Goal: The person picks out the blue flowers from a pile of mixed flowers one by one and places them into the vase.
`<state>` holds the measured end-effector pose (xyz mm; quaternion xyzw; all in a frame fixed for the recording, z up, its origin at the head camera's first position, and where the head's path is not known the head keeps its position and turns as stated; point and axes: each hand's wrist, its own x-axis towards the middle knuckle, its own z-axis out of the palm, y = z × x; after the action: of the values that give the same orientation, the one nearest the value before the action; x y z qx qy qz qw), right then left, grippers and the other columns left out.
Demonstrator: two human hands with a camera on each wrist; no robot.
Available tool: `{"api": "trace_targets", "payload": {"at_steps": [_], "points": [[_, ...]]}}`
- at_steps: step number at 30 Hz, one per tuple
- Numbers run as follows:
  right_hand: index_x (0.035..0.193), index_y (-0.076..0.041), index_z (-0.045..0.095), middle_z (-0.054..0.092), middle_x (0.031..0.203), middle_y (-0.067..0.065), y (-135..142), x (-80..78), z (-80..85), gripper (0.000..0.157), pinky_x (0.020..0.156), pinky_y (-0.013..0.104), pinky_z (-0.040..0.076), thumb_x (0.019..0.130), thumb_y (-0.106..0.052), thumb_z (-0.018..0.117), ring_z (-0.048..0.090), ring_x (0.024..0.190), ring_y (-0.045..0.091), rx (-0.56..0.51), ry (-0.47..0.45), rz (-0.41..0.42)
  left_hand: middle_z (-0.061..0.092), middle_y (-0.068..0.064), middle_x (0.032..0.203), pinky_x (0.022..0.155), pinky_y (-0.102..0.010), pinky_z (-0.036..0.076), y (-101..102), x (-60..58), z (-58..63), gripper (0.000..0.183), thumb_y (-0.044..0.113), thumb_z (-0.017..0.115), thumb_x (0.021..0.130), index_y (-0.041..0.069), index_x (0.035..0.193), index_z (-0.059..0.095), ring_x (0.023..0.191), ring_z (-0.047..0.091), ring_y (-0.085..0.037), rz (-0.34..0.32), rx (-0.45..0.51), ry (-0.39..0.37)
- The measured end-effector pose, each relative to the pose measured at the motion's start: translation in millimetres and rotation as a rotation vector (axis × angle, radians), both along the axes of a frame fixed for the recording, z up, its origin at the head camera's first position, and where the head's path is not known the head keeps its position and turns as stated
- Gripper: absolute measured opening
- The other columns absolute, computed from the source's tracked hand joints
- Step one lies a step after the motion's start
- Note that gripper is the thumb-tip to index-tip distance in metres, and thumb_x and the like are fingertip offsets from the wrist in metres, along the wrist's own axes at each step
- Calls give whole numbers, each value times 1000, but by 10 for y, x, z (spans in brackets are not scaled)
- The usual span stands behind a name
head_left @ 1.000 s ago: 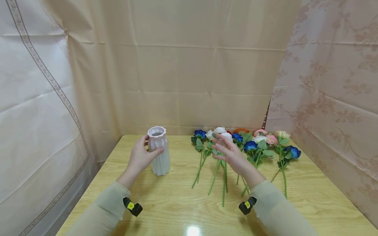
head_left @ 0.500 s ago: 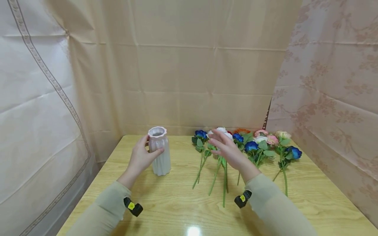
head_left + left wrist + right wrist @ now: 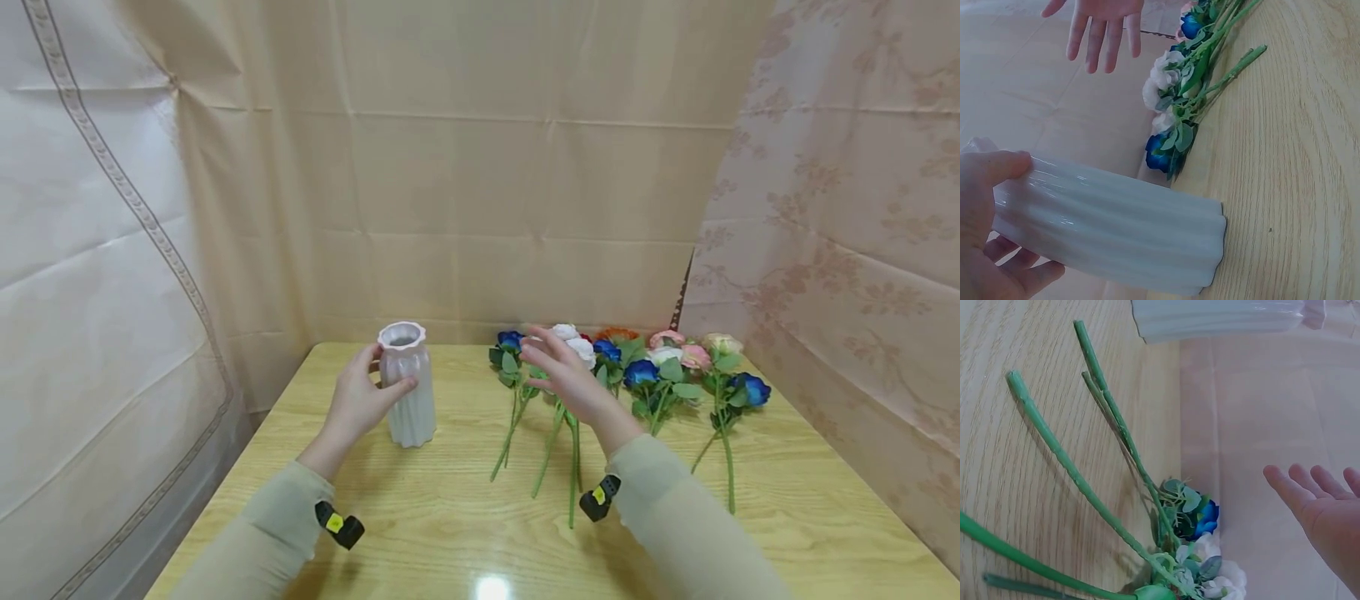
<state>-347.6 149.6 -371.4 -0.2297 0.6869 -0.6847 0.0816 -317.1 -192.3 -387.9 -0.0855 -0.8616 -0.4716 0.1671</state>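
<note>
A white fluted vase point(image 3: 411, 400) with a scalloped rim stands upright on the table, its mouth holding no flowers. My left hand point(image 3: 362, 398) grips it near the neck, thumb across the front and fingers round the far side; the left wrist view shows the same hold on the vase point(image 3: 1110, 225). My right hand point(image 3: 573, 379) hovers in the air with fingers spread and holds nothing. Beneath and beyond it lie artificial flowers, among them white roses point(image 3: 581, 352) and a blue rose point(image 3: 510, 340). In the right wrist view the right hand point(image 3: 1329, 515) is apart from the green stems point(image 3: 1079, 478).
Further right lie more artificial flowers: a blue rose point(image 3: 750, 389), pink blooms point(image 3: 696, 357) and an orange one point(image 3: 617, 334). Their stems point toward the near side of the wooden table point(image 3: 450, 533). A beige cloth point(image 3: 480, 208) hangs behind the table.
My right hand has moved left above the flowers, from over the white roses toward the leftmost blue rose. My left hand keeps its hold on the vase, which stays in place.
</note>
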Motion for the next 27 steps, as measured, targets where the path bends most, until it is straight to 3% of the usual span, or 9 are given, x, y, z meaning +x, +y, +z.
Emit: {"api": "trace_targets", "payload": {"at_steps": [8,17,27], "points": [[162,-12,20,24,164,18,-87,-74,-56,68,116,63,27,108,-40,50,26,148,39,2,-93,-17,54,-13,140,95,-52,54,-3,-9,-1,73,33,84,86,7,144,48,125,53,-35,-1,-1,5],[162,-7,12,22,163,22,-178,-201,-259,75,119,59,20,108,-47,45,18,150,44,6,-210,-40,54,-13,140,94,-53,55,-1,11,25,73,32,85,86,7,144,48,126,53,-35,-29,18,16],[160,2,10,18,161,32,-286,-192,-425,72,119,58,23,111,-41,40,22,146,52,119,-252,-90,54,-13,140,94,-53,55,-1,16,21,71,31,84,87,7,143,48,126,53,-35,-30,15,12]]}}
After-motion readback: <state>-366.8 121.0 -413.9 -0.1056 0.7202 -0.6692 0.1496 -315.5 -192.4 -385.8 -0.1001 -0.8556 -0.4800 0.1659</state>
